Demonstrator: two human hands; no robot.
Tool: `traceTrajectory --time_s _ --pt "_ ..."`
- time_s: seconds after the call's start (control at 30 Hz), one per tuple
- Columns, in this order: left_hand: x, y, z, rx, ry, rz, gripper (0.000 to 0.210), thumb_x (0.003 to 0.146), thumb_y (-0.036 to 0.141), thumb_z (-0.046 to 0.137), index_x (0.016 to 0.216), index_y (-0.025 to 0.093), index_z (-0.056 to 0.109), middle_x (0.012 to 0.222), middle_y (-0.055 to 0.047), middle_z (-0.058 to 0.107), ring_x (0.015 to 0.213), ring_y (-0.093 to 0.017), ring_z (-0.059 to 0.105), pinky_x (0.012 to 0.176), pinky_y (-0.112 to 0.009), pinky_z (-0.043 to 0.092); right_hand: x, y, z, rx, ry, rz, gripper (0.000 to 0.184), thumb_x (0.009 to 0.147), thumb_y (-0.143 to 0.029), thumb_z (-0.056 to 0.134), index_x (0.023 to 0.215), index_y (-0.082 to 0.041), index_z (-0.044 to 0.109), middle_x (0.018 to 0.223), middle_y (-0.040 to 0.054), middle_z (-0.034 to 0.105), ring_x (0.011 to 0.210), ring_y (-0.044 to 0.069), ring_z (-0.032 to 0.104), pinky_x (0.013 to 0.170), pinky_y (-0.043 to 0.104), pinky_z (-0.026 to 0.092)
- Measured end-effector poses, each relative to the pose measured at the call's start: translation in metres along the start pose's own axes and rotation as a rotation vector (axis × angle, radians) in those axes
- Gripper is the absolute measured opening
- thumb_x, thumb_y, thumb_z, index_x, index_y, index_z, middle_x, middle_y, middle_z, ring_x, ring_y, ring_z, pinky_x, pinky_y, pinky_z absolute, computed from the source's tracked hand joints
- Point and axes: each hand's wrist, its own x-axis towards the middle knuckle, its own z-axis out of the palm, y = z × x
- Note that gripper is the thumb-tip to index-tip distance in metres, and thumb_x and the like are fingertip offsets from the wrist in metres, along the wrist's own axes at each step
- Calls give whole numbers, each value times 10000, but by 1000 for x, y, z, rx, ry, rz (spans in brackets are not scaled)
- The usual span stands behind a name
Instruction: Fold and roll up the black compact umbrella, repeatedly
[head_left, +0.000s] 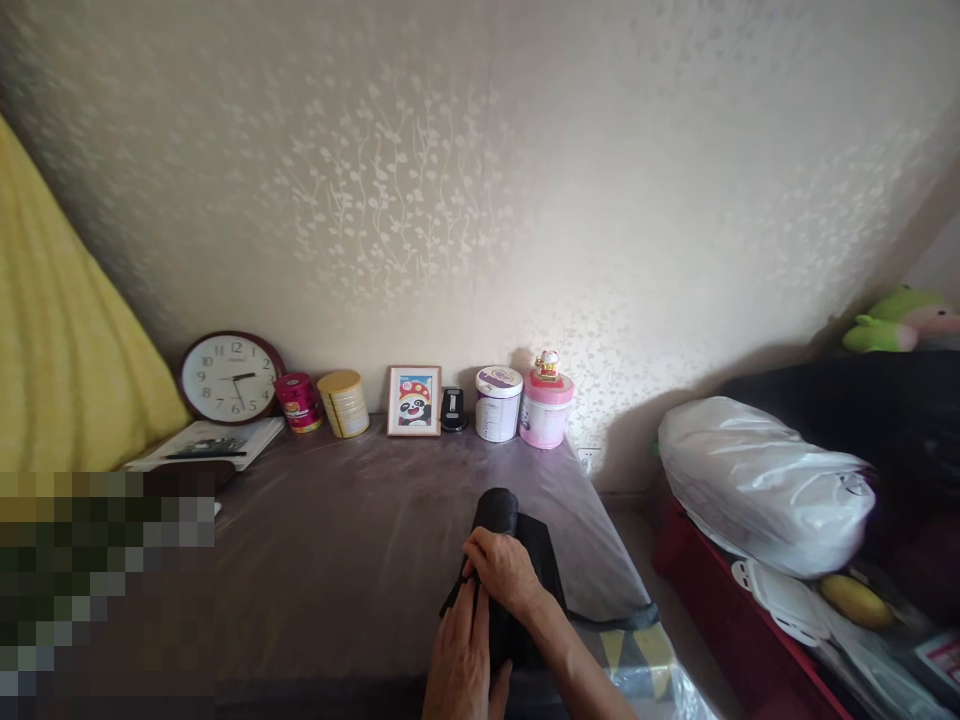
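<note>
A black bundle point(498, 510) lies on the dark-covered table near its front right. Its far end looks rounded like a roll, and flat black fabric point(546, 550) spreads out beside it. I cannot make out exactly what it is. My right hand point(504, 572) reaches across the top with its fingers curled onto the bundle. Just nearer to me, my left hand point(461, 650) lies along the left side of the black fabric, fingers stretched out and thumb apart. The two hands touch or nearly touch, and they hide the middle of the bundle.
Along the wall stand a clock point(232, 378), a magenta tin point(298, 403), a yellow-lidded can point(343, 404), a framed panda picture point(415, 402), a white tub point(498, 405) and a pink tub point(546, 415) topped by a figurine. Right of the table point(337, 540) sits a white plastic bag point(757, 480).
</note>
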Motion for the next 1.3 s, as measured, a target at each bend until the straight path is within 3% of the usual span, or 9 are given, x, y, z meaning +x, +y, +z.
traceTrajectory --time_s 0.1,0.23,0.4,0.6,0.73,0.93,1.03,1.13,1.3 --pt "-1 4 10 -4 73 7 692 748 148 414 1396 149 172 1482 -137 215 1334 -280 275 1032 -451 363 -10 6 -1 14 45 -158 244 904 -270 411 842 -242 645 770 -18 706 772 125 619 715 200 413" --pt "-2 2 18 -13 52 13 693 750 111 386 1401 126 148 1482 -148 209 1347 -265 246 1053 -429 345 -20 19 -2 31 119 -331 274 911 -301 414 865 -255 681 940 -3 702 883 148 569 856 273 394" --pt "0 1 17 -24 -21 -46 711 741 118 409 1404 134 152 1488 -129 197 1351 -274 231 1071 -441 317 -9 34 2 -5 151 -367 249 901 -250 441 885 -264 689 1053 -9 681 1163 178 463 1049 410 228" --pt "2 6 5 -22 -120 -86 724 725 124 410 1400 89 149 1485 -153 188 1351 -253 236 1076 -407 294 21 46 7 -23 147 -348 279 905 -216 406 876 -261 680 988 -19 695 1166 146 467 1080 403 144" --pt "3 10 -5 -82 -158 -140 716 731 132 387 1400 77 137 1480 -144 213 1352 -229 241 1081 -382 275 39 52 5 3 180 -261 296 906 -221 388 881 -253 681 1001 -13 692 1180 148 455 1083 377 145" --pt "3 13 -10 -146 -153 -142 698 762 144 364 1406 88 101 1477 -153 219 1353 -226 238 1077 -381 280 47 69 -4 47 313 9 340 907 -251 340 1103 -150 599 1166 86 614 1114 183 520 999 289 313" --pt "1 11 -9 -172 -132 -114 681 795 155 330 1413 123 47 1483 -140 205 1350 -239 242 1065 -405 306 32 93 -12 50 389 196 365 895 -259 316 1105 -119 580 1138 136 617 1094 211 539 965 311 353" --pt "0 7 -10 -205 -134 -78 686 812 172 334 1413 146 2 1489 -132 187 1356 -230 227 1071 -413 302 9 116 -19 66 416 336 351 881 -277 310 1015 -155 610 1017 117 667 982 208 605 868 304 421" --pt "-1 7 -16 -216 -174 -91 827 715 74 429 1410 129 -17 1494 -148 154 1361 -224 210 1082 -355 284 -22 123 -18 138 350 425 337 870 -315 319 877 -194 634 801 50 707 733 178 662 656 253 465"
